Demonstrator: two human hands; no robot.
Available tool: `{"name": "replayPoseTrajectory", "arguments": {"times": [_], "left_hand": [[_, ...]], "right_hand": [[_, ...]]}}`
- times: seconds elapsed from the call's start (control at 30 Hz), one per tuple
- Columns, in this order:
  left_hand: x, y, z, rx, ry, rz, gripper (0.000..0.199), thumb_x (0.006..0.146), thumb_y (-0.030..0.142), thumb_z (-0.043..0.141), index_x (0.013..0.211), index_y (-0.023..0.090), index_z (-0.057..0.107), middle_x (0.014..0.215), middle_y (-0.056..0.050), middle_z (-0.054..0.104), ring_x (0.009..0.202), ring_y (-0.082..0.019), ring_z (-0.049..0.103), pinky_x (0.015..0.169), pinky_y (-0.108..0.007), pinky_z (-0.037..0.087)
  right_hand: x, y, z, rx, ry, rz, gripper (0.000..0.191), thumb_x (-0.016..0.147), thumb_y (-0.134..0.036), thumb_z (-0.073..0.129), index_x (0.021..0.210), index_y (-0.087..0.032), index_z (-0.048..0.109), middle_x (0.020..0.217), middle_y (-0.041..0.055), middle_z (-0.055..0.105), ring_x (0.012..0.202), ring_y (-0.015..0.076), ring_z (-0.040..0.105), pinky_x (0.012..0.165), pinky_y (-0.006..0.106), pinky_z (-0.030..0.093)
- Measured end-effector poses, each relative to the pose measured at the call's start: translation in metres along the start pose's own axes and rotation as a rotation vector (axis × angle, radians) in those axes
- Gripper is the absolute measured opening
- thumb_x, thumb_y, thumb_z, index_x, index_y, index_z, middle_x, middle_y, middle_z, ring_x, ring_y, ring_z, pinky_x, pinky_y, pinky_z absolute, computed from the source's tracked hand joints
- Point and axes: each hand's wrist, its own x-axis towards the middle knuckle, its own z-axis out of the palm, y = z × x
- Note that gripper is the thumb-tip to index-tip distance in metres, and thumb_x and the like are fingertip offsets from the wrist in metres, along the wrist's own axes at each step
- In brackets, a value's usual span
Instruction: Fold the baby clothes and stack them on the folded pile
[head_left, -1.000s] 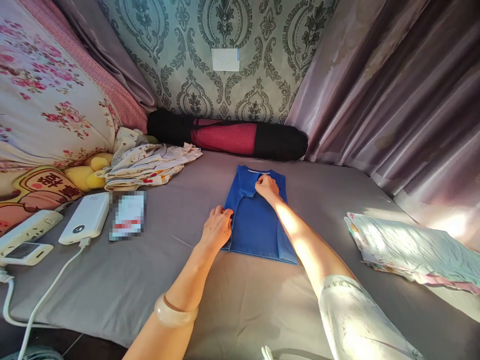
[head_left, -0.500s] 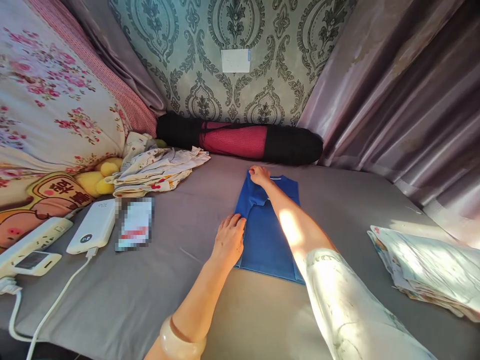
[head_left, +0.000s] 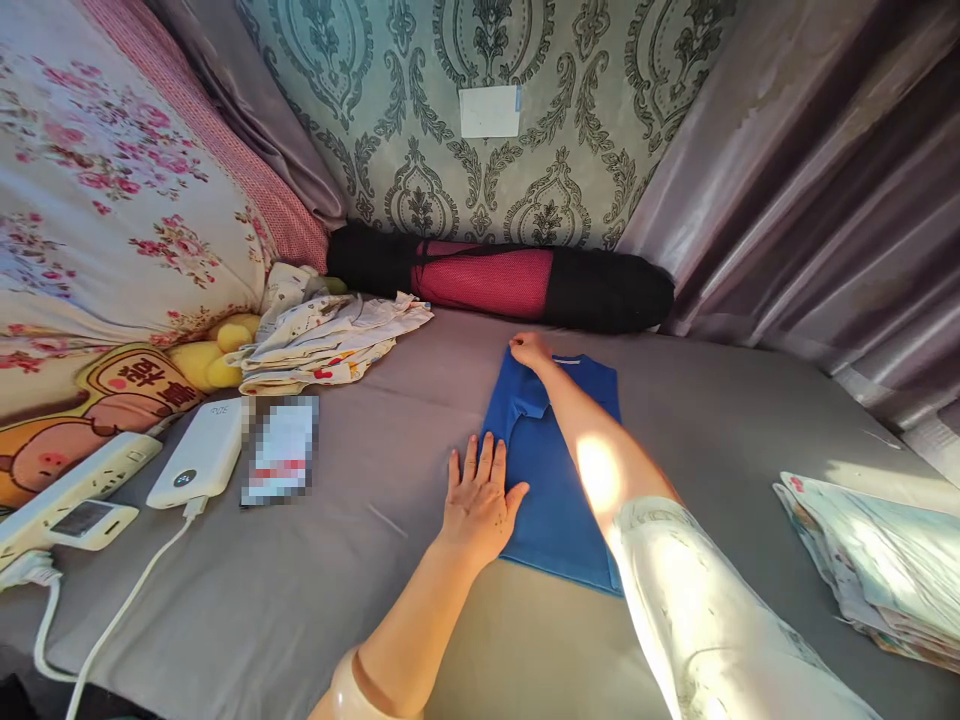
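A blue shirt [head_left: 559, 480], folded into a narrow rectangle, lies on the grey bed sheet in front of me. My left hand [head_left: 480, 508] rests flat with its fingers spread, partly over the shirt's left edge and partly on the sheet. At the far left corner of the shirt, the fingers of my right hand [head_left: 529, 350] are closed on the fabric. My right forearm crosses over the shirt and hides part of its right side.
Folded light clothes [head_left: 322, 345] lie at the back left, and another folded pile [head_left: 877, 560] at the right. A black and red rolled bag [head_left: 487, 280] lies along the wall. A power bank [head_left: 199, 455], power strip [head_left: 82, 485] and cable [head_left: 135, 600] sit at left.
My left hand has opened from bent fingers to a flat, spread hand on the shirt's left edge. My right hand stays at the far corner. The view has shifted slightly.
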Motion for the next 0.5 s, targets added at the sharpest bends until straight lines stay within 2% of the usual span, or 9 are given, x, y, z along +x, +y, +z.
{"name": "replayPoseTrajectory", "arguments": {"times": [0.1, 0.27, 0.37, 0.5], "left_hand": [[-0.001, 0.003, 0.004, 0.022, 0.024, -0.008, 0.072, 0.096, 0.061, 0.027, 0.151, 0.015, 0.033, 0.158, -0.014, 0.026, 0.147, -0.037, 0.018, 0.117, -0.064, 0.018], [-0.002, 0.002, 0.008, 0.029, 0.059, -0.001, 0.078, 0.092, 0.068, 0.027, 0.151, 0.016, 0.034, 0.157, -0.015, 0.028, 0.146, -0.039, 0.021, 0.115, -0.067, 0.018], [-0.001, 0.003, 0.006, 0.015, 0.062, 0.001, 0.079, 0.092, 0.068, 0.026, 0.15, 0.015, 0.036, 0.157, -0.016, 0.03, 0.145, -0.04, 0.022, 0.114, -0.069, 0.018], [0.001, 0.005, -0.003, 0.0, 0.134, -0.006, 0.069, 0.097, 0.059, 0.023, 0.145, 0.014, 0.042, 0.153, -0.018, 0.038, 0.145, -0.036, 0.024, 0.115, -0.067, 0.018]], "right_hand": [[-0.012, 0.0, 0.007, -0.173, 0.035, -0.013, 0.021, 0.093, -0.023, 0.05, 0.098, -0.02, 0.071, 0.112, 0.0158, 0.067, 0.122, 0.0298, 0.053, 0.106, 0.052, 0.031], [-0.022, 0.001, 0.016, -0.403, 0.104, -0.133, 0.025, 0.097, -0.031, 0.048, 0.11, -0.021, 0.067, 0.121, 0.0144, 0.064, 0.123, 0.0271, 0.051, 0.104, 0.046, 0.034], [-0.016, -0.001, 0.011, -0.405, 0.075, -0.095, 0.031, 0.097, -0.039, 0.048, 0.112, -0.02, 0.066, 0.123, 0.0156, 0.063, 0.123, 0.0291, 0.052, 0.104, 0.048, 0.035], [-0.007, -0.002, -0.014, -0.253, -0.076, -0.032, 0.05, 0.103, -0.041, 0.024, 0.111, -0.018, 0.068, 0.117, 0.0148, 0.067, 0.116, 0.0258, 0.059, 0.101, 0.043, 0.04]]}}
